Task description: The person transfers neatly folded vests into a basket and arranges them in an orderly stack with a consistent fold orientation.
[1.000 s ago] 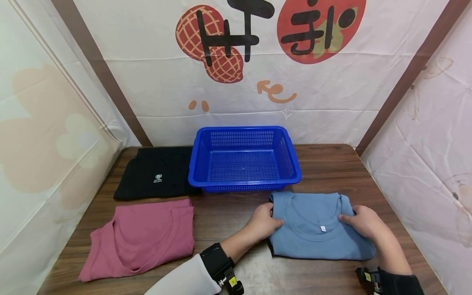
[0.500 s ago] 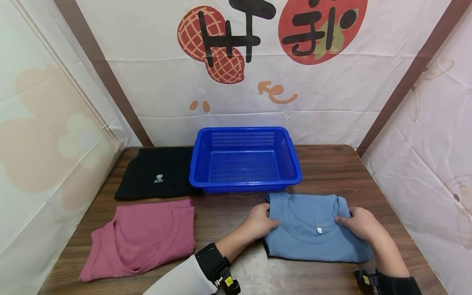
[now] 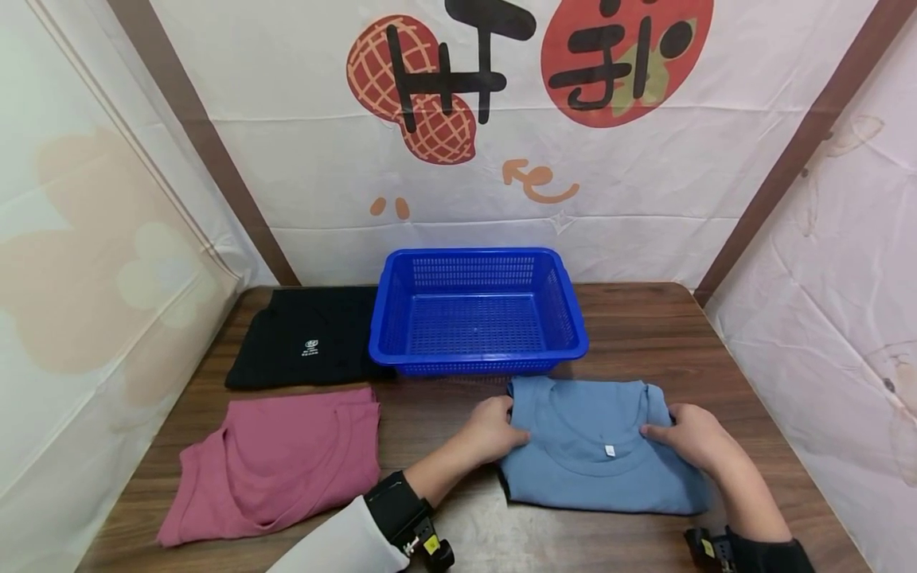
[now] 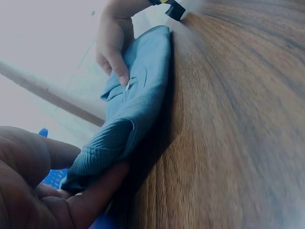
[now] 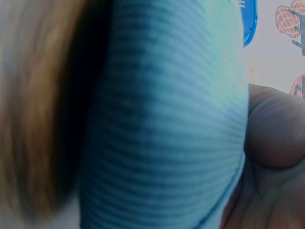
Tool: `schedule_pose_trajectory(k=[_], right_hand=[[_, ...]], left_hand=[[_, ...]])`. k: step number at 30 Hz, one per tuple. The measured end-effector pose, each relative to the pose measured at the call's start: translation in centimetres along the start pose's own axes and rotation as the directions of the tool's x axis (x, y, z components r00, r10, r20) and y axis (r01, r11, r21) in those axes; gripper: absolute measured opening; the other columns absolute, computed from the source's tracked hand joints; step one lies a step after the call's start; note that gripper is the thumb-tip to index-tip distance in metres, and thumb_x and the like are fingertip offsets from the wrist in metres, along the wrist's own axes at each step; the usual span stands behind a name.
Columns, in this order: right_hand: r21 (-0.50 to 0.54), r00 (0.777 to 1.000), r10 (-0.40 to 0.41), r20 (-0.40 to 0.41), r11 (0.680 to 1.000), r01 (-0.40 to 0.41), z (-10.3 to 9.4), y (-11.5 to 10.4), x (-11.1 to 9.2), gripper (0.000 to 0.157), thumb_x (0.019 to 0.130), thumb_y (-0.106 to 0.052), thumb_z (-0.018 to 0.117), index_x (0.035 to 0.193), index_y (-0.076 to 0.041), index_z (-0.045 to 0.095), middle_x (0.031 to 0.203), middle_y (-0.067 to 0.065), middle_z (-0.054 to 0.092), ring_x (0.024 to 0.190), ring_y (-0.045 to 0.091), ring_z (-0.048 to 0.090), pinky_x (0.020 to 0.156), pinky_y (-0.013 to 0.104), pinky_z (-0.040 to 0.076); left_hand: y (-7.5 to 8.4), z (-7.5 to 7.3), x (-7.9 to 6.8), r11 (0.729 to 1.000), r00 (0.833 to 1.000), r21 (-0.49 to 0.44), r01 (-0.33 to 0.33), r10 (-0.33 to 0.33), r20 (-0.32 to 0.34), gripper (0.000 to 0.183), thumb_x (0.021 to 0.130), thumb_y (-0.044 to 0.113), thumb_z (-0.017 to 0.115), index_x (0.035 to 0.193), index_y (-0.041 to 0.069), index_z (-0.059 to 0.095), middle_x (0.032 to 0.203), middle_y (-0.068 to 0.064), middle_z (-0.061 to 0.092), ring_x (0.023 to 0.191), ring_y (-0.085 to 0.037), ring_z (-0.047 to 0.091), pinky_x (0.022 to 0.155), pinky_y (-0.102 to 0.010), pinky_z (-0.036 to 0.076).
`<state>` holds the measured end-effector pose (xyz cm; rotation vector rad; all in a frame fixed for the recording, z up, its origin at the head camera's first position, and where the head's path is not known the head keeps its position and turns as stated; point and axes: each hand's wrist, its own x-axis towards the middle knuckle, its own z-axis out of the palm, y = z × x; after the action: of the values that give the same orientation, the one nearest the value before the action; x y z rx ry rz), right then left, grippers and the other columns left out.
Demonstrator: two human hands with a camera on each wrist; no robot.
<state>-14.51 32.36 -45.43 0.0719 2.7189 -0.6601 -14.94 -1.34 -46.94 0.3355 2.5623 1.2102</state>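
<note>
Left hand (image 3: 493,431) and right hand (image 3: 698,438) are pinching opposite sides of a folded blue shirt (image 3: 587,481), table's (image 3: 645,334) right side. Pink shirt (image 3: 286,461) and black garment (image 3: 286,326) are lying unheld. Folding is looking done on all three; blue alone is being handled.

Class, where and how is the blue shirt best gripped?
Pinch the blue shirt at both side edges, left grip and right grip from opposite sides, thumbs on top: it lies wide, flat and folded; lifting one edge might unfold it.
</note>
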Motion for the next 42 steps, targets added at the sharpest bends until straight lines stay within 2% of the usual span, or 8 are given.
schedule_pose_trajectory(k=[9,17,21,26,35,42], right_hand=[[0.035,0.999,-0.024,0.032,0.999,0.023,0.5,-0.6,0.0,0.071,0.094,-0.043,0.072,0.127,0.018,0.059,0.124,0.034,0.064,0.115,0.049,0.062,0.09,0.058,0.053],[0.093,0.997,-0.06,0.05,0.994,0.055,0.9,-1.0,-0.2,0.057,0.094,-0.033,0.073,0.123,0.015,0.062,0.118,0.027,0.069,0.105,0.033,0.067,0.086,0.053,0.054],[0.13,0.995,-0.085,0.061,0.989,0.076,1.1,-1.3,-0.3,0.052,0.092,-0.028,0.075,0.121,0.014,0.063,0.114,0.023,0.07,0.101,0.029,0.066,0.084,0.05,0.055],[0.141,0.995,-0.078,0.062,0.988,0.068,1.5,-1.7,-0.2,0.045,0.09,-0.029,0.076,0.113,0.009,0.066,0.103,0.014,0.071,0.09,0.022,0.062,0.079,0.043,0.053],[0.141,0.995,-0.085,0.044,0.987,0.078,2.1,-2.7,-0.1,0.043,0.088,-0.026,0.078,0.113,0.008,0.067,0.107,0.015,0.072,0.095,0.024,0.066,0.083,0.049,0.055],[0.122,0.996,-0.079,0.043,0.99,0.074,2.5,-3.3,0.1,0.047,0.088,-0.026,0.079,0.117,0.009,0.067,0.113,0.02,0.072,0.102,0.029,0.068,0.088,0.053,0.055]], left_hand=[[-0.6,-1.0,-0.5,0.998,0.998,0.012,0.06,-0.06,0.024,0.031,0.084,0.016,0.081,0.108,0.002,0.068,0.097,-0.006,0.066,0.084,-0.017,0.059,0.077,-0.037,0.053],[-1.3,-1.6,-0.9,0.998,0.997,0.015,0.062,-0.062,0.037,0.037,0.085,0.017,0.08,0.115,0.0,0.068,0.104,-0.009,0.068,0.092,-0.019,0.061,0.083,-0.042,0.054],[-1.8,-2.1,-1.1,0.998,0.998,0.019,0.059,-0.059,0.038,0.037,0.085,0.017,0.08,0.115,-0.001,0.068,0.103,-0.009,0.069,0.092,-0.019,0.061,0.081,-0.041,0.054],[-2.2,-2.7,-1.4,0.998,0.997,0.021,0.064,-0.065,0.041,0.036,0.085,0.018,0.08,0.114,0.0,0.068,0.103,-0.008,0.069,0.091,-0.018,0.061,0.08,-0.039,0.054],[-2.7,-3.1,-2.1,0.996,0.995,0.022,0.088,-0.089,0.044,0.043,0.086,0.019,0.08,0.121,-0.002,0.066,0.113,-0.013,0.068,0.102,-0.023,0.063,0.086,-0.044,0.054],[-3.0,-3.6,-2.4,0.996,0.996,0.034,0.086,-0.087,0.036,0.043,0.086,0.019,0.081,0.121,-0.002,0.066,0.111,-0.012,0.068,0.102,-0.023,0.062,0.085,-0.044,0.054]])
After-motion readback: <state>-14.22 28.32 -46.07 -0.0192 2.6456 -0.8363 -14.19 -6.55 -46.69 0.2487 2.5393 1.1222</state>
